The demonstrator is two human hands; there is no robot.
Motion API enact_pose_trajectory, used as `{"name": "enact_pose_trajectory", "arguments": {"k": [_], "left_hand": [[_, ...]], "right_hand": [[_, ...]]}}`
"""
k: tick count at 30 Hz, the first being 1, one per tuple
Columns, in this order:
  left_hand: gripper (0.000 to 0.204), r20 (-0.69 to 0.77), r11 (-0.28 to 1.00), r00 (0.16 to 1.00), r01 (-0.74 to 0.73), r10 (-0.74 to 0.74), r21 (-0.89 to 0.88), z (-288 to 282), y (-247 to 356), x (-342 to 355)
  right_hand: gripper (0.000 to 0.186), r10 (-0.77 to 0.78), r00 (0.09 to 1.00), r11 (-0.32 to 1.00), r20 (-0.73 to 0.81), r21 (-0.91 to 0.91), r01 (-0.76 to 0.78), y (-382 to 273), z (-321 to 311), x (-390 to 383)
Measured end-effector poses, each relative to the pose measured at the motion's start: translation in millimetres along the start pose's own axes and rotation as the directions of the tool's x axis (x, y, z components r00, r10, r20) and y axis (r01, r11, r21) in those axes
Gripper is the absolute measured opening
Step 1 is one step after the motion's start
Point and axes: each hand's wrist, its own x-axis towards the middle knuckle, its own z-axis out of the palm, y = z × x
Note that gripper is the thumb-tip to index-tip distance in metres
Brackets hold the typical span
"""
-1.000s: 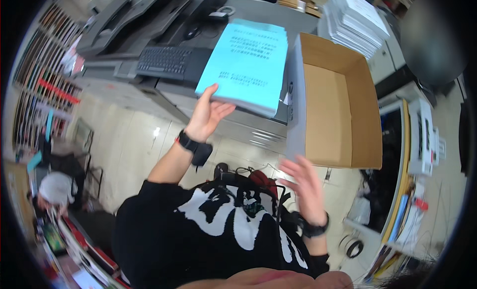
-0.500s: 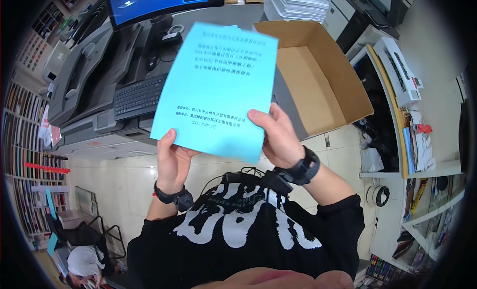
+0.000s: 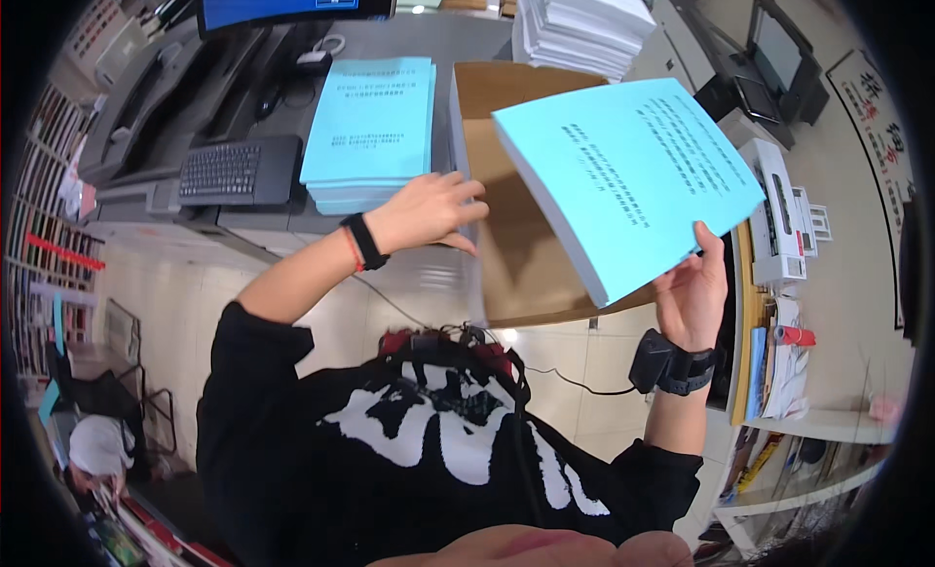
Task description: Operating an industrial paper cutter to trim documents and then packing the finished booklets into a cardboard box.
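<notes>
A thick booklet with a light blue cover [image 3: 623, 177] is gripped at its lower right edge by my right hand [image 3: 693, 289], thumb on top and fingers beneath. It is held tilted above an open cardboard box [image 3: 516, 250]. My left hand [image 3: 436, 214] is at the box's left side, fingers apart and reaching over the wall, holding nothing. To its left, a stack of similar blue booklets [image 3: 375, 129] lies on the grey machine top. The booklet hides much of the box's inside.
A black keyboard [image 3: 229, 172] and a mouse [image 3: 268, 104] lie left of the stack, below a monitor [image 3: 282, 2]. Behind the box rises a tall pile of white paper [image 3: 579, 26]. At the right stand a white device [image 3: 776, 216] and shelves [image 3: 818, 426]. A person [image 3: 102, 450] is at lower left.
The blue booklet has moved right, from in front of me to over the box, turning on the way. My left hand has let go of it and moved to the box's left side.
</notes>
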Motion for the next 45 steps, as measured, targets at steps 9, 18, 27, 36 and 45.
{"name": "enact_pose_trajectory", "arguments": {"k": [9, 18, 27, 36, 45], "left_hand": [[0.023, -0.432, 0.955, 0.897, -0.039, -0.096, -0.293, -22, 69, 23], [0.033, -0.135, 0.756, 0.765, 0.563, -0.630, -0.334, 14, -22, 38], [0.024, 0.117, 0.619, 0.732, 0.640, -0.671, -0.456, -1, 4, 28], [0.028, -0.041, 0.523, 0.584, 0.691, -0.810, -0.499, 2, 37, 36], [0.022, 0.035, 0.099, 0.185, 0.666, -0.982, -0.740, -25, 5, -10]], "right_hand": [[0.037, 0.042, 0.996, 0.969, -0.084, -0.239, -0.061, 5, -17, 14], [0.037, 0.277, 0.942, 0.939, -0.192, -0.154, -0.307, 60, 8, 47], [0.044, 0.572, 0.819, 0.806, 0.041, -0.211, -0.552, 127, -62, 139], [0.056, 0.607, 0.794, 0.694, -0.014, -0.478, -0.539, 187, -56, 223], [0.040, 0.626, 0.735, 0.141, 0.259, -0.965, 0.219, 76, -14, 279]]}}
